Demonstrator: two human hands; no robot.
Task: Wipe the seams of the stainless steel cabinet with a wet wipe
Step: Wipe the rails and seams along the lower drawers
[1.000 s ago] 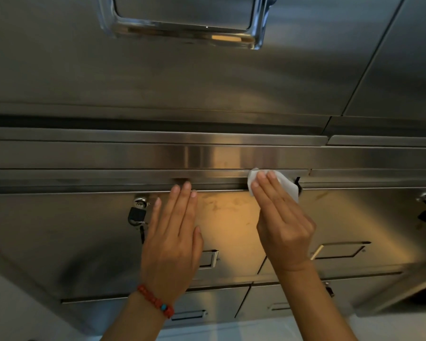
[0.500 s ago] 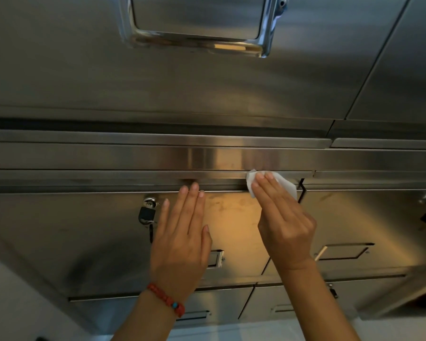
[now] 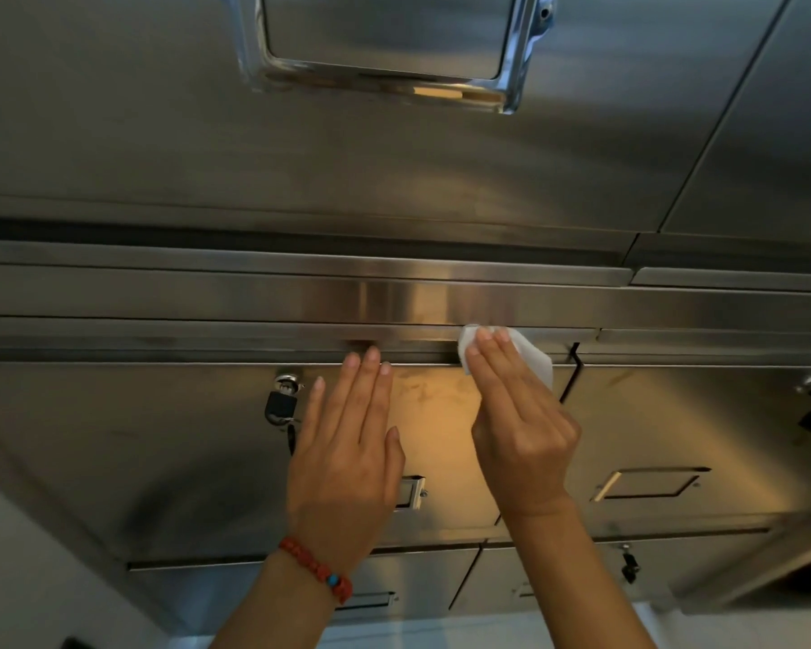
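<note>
one wet wipe (image 3: 530, 356) pressed under flat right hand (image 3: 520, 428); left hand (image 3: 347, 456) flat on cabinet (image 3: 160, 437).

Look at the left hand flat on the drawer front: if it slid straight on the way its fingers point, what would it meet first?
Probably the horizontal seam just past the fingertips of the left hand, then the steel ledge above it. The padlock lies off to the side, outside that line.

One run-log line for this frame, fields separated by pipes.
step: wiping seam | right hand: straight fingers press wet wipe on horizontal seam | left hand: flat, open on cabinet door | padlock: untouched
</note>
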